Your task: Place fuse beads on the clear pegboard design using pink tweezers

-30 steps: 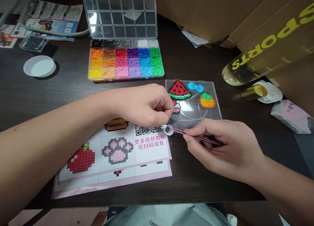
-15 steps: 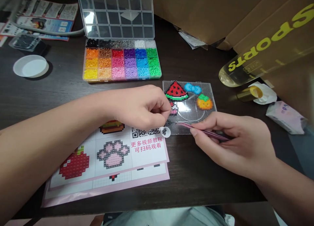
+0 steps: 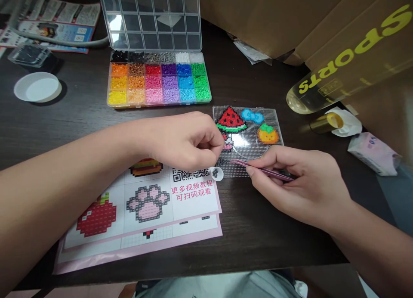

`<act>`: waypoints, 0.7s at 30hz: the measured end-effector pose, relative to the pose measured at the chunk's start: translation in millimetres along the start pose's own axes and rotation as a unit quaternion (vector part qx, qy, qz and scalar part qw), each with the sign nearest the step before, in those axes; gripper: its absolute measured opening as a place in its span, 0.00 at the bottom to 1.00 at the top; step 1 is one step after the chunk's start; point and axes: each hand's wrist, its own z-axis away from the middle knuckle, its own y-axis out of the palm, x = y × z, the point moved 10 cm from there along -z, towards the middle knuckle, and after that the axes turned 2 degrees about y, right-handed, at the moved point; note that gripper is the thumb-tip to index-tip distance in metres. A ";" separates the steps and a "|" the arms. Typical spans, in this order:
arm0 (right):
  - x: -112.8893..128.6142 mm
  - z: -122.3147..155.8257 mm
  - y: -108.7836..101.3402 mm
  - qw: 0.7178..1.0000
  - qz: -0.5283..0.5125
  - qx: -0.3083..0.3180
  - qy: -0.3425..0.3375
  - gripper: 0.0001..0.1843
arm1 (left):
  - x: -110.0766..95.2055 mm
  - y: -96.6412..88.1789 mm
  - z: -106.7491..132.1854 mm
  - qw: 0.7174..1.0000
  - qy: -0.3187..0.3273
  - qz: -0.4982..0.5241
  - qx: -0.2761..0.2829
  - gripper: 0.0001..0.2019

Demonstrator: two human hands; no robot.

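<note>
My right hand (image 3: 303,181) pinches a pair of pink tweezers (image 3: 267,171), whose tips reach left over the lower part of a clear pegboard (image 3: 248,158). My left hand (image 3: 196,141) is closed, fingers curled, at the board's left edge; what it grips is hidden. Just below its thumb sits a small white scoop-like cup (image 3: 220,174) with black beads in it. On the pegboard are a bead watermelon slice (image 3: 231,119), a blue bow (image 3: 252,116), an orange bead fruit (image 3: 268,134) and a pink-and-white figure (image 3: 227,144), partly covered by my left hand.
An open bead box (image 3: 159,104) with many colours stands behind my left hand. Pattern sheets (image 3: 148,203) lie under my left forearm. A white dish (image 3: 38,87) is at left; a yellow-lettered bottle (image 3: 342,80), a gold cap (image 3: 326,122) and a tissue pack (image 3: 374,153) are at right.
My right hand and the tweezers have shifted slightly left and up over the pegboard. My left hand keeps its place beside the board; the whole view has drifted a little.
</note>
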 end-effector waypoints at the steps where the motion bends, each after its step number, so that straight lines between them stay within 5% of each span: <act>1: -0.7 0.5 0.0 1.000 -0.001 0.000 0.000 0.07 | 0.1 0.2 0.1 1.000 0.001 0.001 0.001 0.12; 21: 3.8 2.5 -7.1 0.999 0.010 -0.033 -0.008 0.06 | -0.8 -0.2 0.3 1.000 0.005 -0.005 0.000 0.12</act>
